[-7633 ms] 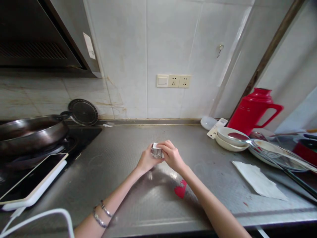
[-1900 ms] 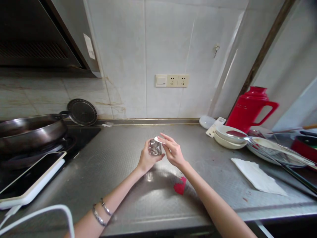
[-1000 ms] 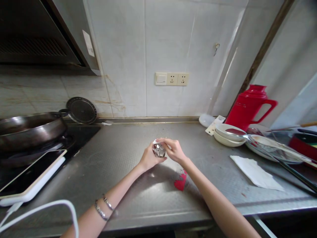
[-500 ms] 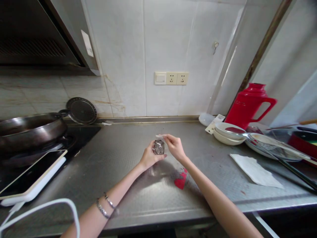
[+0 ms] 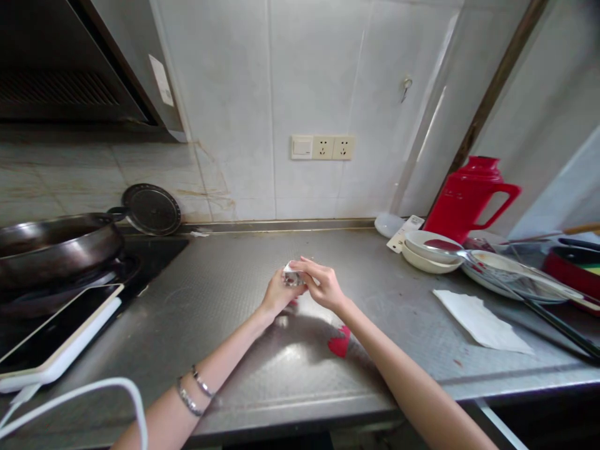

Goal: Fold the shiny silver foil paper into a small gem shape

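Note:
A small clear glass container (image 5: 292,279) is held above the steel counter (image 5: 234,294), near the middle of the view. My left hand (image 5: 277,294) wraps round its left side and underside. My right hand (image 5: 323,284) has its fingers closed over the top and right of the container, at a small white piece (image 5: 288,267) on it. How firmly the right fingers grip that piece is partly hidden. On the counter in front of my right hand lies a red heart-shaped piece (image 5: 339,342). Another bit of red shows just below the container.
At the left are a metal pan (image 5: 60,244) on a stove, a phone (image 5: 56,331) and a white cable (image 5: 112,382). To the right stand a red flask (image 5: 462,200), stacked bowls (image 5: 431,253), a plate with utensils and a white napkin (image 5: 480,322).
My right hand has moved slightly left and down over the container. The container has tilted, and the white piece now lies at its top left. The view has shifted slightly.

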Motion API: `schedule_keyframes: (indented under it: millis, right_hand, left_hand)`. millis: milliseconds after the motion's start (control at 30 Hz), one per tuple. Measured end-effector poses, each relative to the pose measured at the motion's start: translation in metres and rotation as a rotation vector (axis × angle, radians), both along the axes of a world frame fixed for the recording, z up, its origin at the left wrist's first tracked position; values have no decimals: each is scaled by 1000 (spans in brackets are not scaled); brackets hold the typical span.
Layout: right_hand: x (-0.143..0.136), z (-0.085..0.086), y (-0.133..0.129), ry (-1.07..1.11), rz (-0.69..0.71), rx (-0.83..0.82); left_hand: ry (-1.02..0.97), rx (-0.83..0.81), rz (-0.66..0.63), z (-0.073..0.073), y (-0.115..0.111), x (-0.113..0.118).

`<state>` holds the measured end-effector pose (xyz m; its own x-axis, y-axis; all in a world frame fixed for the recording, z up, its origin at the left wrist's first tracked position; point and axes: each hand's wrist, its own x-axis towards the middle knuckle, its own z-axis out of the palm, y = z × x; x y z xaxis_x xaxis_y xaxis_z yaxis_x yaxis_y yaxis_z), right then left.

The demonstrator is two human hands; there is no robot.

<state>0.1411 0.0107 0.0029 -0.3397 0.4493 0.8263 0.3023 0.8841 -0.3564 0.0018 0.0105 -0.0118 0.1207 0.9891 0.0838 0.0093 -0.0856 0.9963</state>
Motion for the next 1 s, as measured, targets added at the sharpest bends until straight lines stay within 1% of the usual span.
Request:
schedule_keyframes:
  millis: [67, 167, 233, 267, 300, 400, 467, 600, 700, 800, 900, 933, 1000]
  right_hand:
    - [-1, 2, -3, 45, -15, -67]
    - [-1, 3, -1, 181, -147, -175]
    - [-1, 0, 3, 235, -237, -190]
    - [0, -1, 5, 218, -250, -173]
    - [0, -3, 8, 170, -237, -143]
    - [1, -5, 10, -31, -129, -16]
    - [2, -5, 9, -126, -92, 59]
    - [3, -2, 5, -241, -55, 177]
    - [1, 0, 1, -282, -1, 223]
    - [-3, 2, -4, -259, 46, 211]
    - [-6, 4, -8, -144, 60, 103]
    - [-6, 4, -8, -84, 40, 52]
    - [-6, 2, -6, 58, -64, -43]
  left_hand:
    - [5, 5, -37, 2, -2, 0]
    - [24, -32, -26, 4, -4, 2]
    - [42, -57, 0, 5, -5, 3]
    - [54, -62, 5, 5, -5, 3]
    - [69, -60, 6, 5, -5, 3]
    - [111, -23, 15, 2, -2, 2]
    - [137, 4, 24, 0, 1, 0]
    - [200, 14, -4, -6, 6, -3]
    - [201, -8, -17, -11, 8, -6]
    - [143, -18, -34, -14, 10, -10]
    - [95, -28, -53, -10, 10, -12]
    - [91, -40, -52, -7, 10, -12]
    - [92, -62, -27, 0, 9, -11]
